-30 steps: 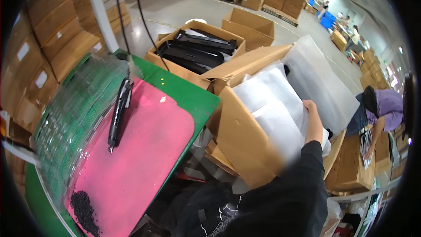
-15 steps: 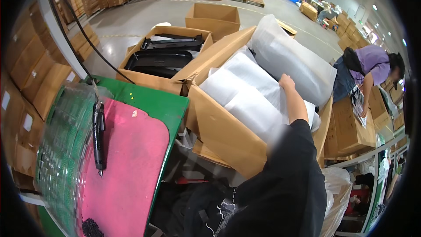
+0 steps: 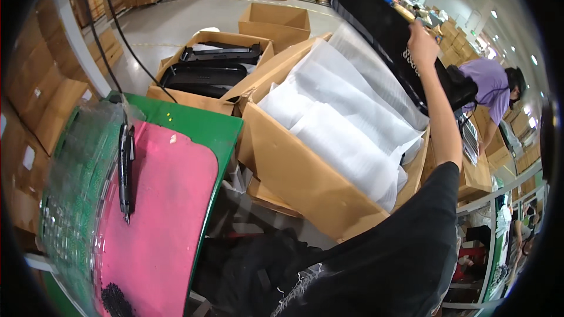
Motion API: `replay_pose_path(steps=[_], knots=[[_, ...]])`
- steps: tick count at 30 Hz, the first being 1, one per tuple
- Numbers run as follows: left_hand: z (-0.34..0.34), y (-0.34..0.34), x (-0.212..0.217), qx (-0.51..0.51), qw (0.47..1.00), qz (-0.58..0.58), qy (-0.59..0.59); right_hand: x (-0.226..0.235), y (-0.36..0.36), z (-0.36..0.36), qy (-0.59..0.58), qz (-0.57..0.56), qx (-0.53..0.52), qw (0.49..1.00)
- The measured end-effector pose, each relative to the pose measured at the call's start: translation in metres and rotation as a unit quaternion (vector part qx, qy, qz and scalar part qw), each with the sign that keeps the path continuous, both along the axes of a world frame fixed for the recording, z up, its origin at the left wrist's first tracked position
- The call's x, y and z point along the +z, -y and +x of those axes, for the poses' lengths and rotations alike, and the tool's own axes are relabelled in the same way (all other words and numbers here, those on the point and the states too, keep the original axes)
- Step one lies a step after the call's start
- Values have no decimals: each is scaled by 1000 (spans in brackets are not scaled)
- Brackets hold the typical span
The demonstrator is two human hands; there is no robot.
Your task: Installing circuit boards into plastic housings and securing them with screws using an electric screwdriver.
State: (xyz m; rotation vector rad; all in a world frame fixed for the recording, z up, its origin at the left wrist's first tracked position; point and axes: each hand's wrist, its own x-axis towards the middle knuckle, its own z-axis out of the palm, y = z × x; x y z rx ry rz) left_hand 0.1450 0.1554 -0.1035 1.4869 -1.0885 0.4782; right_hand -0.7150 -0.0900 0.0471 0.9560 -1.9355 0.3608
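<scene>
My right hand [image 3: 423, 50] grips the edge of a long glossy black plastic shell [image 3: 379, 29], likely light, stiff and slippery, best held by its rim, with an open brown cardboard box [image 3: 314, 173] below-left of my grip, my left hand being out of sight, its state untellable.

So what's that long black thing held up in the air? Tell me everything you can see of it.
The black panel looks like glossy moulded plastic, with rounded ends. The right hand grips it partway along its length, beside a short row of pale-edged loops. It slants from upper left to lower right, raised at the far side of the open carton. The picture's top edge cuts off part of it; whether its lower end touches the wrapping sheets, I can't tell.
</scene>
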Motion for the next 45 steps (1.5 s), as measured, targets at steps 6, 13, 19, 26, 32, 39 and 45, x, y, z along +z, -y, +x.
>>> replay_pose_path(steps=[6, 13, 19, 26, 32, 39, 45], knots=[[-87, 49, 19, -185, 973, 128, -57, 47, 28, 119, 451, 7, 358, 818], [-131, 85, 42, -303, 893, 326, -72, -64, -4, 342, 711, 167, 530, 431], [-79, 116, 24, -315, 834, 453, 21, -118, -23, 423, 704, 504, 401, 298], [-48, 133, 2, -266, 850, 445, 99, -102, 40, 532, 393, 567, 660, 297], [-28, 133, -17, -195, 897, 342, 202, -124, 197, 706, 61, 274, 809, 516], [-5, 130, -16, -181, 903, 333, 203, -162, 337, 832, -77, 253, 673, 690], [-4, 129, -14, -216, 895, 348, 177, -197, 379, 897, -165, 229, 632, 722]])
